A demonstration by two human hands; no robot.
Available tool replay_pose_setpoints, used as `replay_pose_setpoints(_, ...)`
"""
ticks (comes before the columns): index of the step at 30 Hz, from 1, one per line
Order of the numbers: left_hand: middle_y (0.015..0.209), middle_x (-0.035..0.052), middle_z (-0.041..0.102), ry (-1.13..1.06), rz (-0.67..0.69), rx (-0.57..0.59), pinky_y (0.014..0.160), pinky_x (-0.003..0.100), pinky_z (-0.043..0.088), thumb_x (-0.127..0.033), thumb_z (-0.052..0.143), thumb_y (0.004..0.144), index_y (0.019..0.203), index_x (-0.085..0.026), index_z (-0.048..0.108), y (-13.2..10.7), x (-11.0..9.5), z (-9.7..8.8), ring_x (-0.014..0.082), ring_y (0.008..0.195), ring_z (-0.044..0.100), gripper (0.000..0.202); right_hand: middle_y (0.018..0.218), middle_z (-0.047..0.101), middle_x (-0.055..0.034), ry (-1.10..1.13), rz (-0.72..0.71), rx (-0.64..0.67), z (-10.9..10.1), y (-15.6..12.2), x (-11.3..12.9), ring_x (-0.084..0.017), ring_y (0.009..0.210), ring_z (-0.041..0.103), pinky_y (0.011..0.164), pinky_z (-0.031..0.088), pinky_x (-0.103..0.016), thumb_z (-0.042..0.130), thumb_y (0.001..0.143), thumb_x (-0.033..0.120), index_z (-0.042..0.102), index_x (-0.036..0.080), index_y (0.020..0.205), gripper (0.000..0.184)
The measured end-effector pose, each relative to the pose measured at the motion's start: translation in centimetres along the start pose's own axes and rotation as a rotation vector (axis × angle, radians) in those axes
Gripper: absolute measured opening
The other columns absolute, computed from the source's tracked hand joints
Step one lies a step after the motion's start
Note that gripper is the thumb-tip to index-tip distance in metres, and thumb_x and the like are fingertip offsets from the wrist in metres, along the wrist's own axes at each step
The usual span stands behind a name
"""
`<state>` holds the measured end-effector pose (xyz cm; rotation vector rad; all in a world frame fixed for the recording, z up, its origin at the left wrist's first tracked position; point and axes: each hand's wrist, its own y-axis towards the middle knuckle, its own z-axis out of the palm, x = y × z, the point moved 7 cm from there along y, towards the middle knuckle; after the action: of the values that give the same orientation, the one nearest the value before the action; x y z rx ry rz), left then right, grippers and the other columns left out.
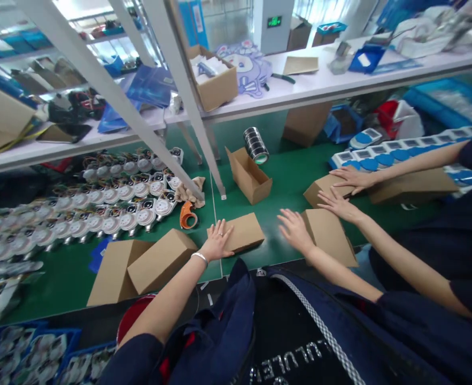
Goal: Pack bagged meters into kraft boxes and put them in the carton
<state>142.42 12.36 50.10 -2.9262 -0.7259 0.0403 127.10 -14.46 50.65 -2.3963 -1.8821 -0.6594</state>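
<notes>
My left hand (215, 241) lies with spread fingers on the left end of a closed cardboard box (244, 231). To the right, my right hand (295, 230) is open above the green table, fingers stretched out and holding nothing. Close beside it stands another cardboard box (329, 235), which a co-worker's hand (342, 206) touches at its back edge. The co-worker's other hand (354, 179) rests on a further cardboard box (324, 188). Two more cardboard boxes, one plain in front (161, 261) and one behind it (115, 270), lean together left of my left arm.
An orange tape dispenser (187, 216) lies behind my left hand. Farther back are an open cardboard box (252, 179) and a stack of tape rolls (255, 145). Rows of round white parts (119, 193) fill the left; blue-and-white devices (384, 155) line the right. A shelf post (209, 144) stands mid-table.
</notes>
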Motion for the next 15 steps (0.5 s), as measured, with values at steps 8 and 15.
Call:
replay_pose_setpoints(8, 0.148, 0.0291, 0.027, -0.058, -0.404, -0.157, 0.105, 0.062, 0.022, -0.069, 0.059, 0.070, 0.150, -0.016, 0.016, 2.6, -8.5, 0.2, 0.0457, 0.133, 0.030, 0.105, 0.146, 0.028, -0.0277, -0.122, 0.815, -0.218, -2.0, -8.2, -10.9, -0.048, 0.129, 0.028, 0.091, 0.031, -0.070, 0.039, 0.088, 0.056, 0.034, 0.011, 0.144, 0.072)
replay_pose_setpoints(15, 0.147, 0.0275, 0.031, -0.618, -0.468, -0.094, 0.104, 0.057, 0.030, -0.061, 0.055, 0.079, 0.148, -0.013, 0.022, 5.7, -11.7, 1.0, 0.0422, 0.134, 0.031, 0.090, 0.152, 0.023, -0.0180, 0.270, 0.807, -0.318, 1.3, -8.1, -5.5, -0.040, 0.134, 0.027, 0.104, 0.030, -0.061, 0.046, 0.087, 0.051, 0.043, 0.018, 0.139, 0.062)
